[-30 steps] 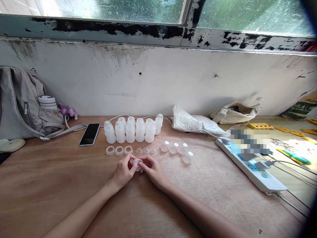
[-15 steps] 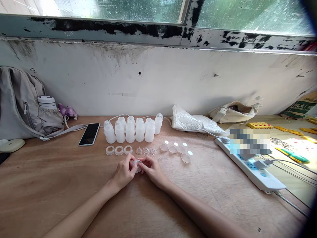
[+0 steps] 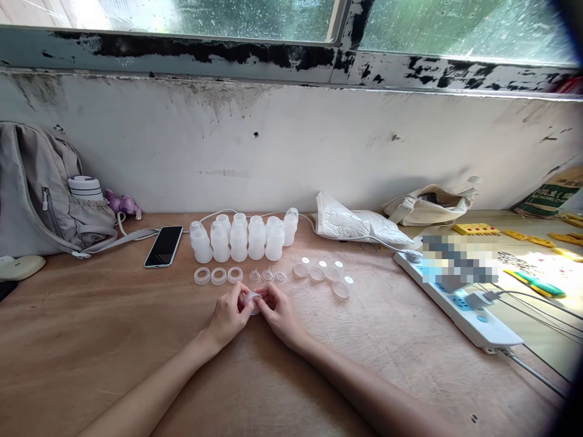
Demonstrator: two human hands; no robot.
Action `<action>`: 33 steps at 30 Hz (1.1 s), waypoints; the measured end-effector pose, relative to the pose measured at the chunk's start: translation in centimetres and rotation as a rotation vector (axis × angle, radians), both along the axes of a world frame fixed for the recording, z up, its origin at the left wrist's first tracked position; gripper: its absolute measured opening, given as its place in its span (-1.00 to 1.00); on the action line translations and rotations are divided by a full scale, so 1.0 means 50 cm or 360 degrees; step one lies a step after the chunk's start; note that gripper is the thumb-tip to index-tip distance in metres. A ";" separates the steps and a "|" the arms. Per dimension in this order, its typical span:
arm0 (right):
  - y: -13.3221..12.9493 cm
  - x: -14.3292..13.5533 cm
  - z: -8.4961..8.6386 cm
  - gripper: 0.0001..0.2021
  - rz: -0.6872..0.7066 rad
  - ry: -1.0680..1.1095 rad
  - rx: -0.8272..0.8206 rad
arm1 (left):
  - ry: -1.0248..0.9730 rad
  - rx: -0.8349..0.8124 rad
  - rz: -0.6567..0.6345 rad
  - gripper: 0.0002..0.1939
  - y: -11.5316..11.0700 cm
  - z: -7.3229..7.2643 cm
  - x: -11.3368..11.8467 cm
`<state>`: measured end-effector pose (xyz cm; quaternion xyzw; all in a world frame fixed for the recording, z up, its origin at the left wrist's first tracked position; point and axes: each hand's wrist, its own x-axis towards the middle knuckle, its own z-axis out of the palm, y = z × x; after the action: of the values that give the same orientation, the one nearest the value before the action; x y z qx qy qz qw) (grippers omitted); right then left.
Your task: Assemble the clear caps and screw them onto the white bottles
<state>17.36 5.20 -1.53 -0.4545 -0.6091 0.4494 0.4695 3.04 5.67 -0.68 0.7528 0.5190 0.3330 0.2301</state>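
Between my two hands is a small translucent ring (image 3: 252,297), pinched from both sides just above the tabletop. My left hand (image 3: 230,312) has its thumb and fingers closed on the ring's left side. On its right side, my right hand (image 3: 279,312) grips it with thumb and fingertips. Beyond the hands lie white rings (image 3: 218,276), clear nippled pieces (image 3: 268,276) and several clear discs (image 3: 317,274) with small white dots beside them. Several frosted bottles (image 3: 239,240) stand upright in a cluster behind these. My fingers cover part of the held ring.
A phone (image 3: 164,246) lies left of the bottles, near a grey backpack (image 3: 40,194). Behind the discs rests a white padded package (image 3: 359,223). A power strip (image 3: 460,303) with cables runs along the right, and a cloth bag (image 3: 430,205) sits at the back.
My fingers have shifted slightly around the ring, which looks a little more tilted. The whole view has moved very slightly; the other objects stay put.
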 end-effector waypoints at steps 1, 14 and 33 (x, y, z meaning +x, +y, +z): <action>0.000 0.000 0.000 -0.89 0.0018 0.0035 -0.0007 | -0.0048 -0.0002 0.0000 -0.93 0.001 0.000 0.000; 0.000 -0.002 0.000 -0.88 0.0038 0.0021 -0.0036 | -0.0064 0.0047 -0.0094 -0.81 -0.002 -0.001 0.003; -0.003 -0.002 0.006 -0.91 -0.0028 -0.0168 0.0072 | -0.0100 -0.0065 -0.0097 -0.93 0.000 0.005 0.000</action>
<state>17.24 5.05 -1.25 -0.4722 -0.6391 0.4068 0.4507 3.03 5.65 -0.44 0.7526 0.4950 0.3386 0.2718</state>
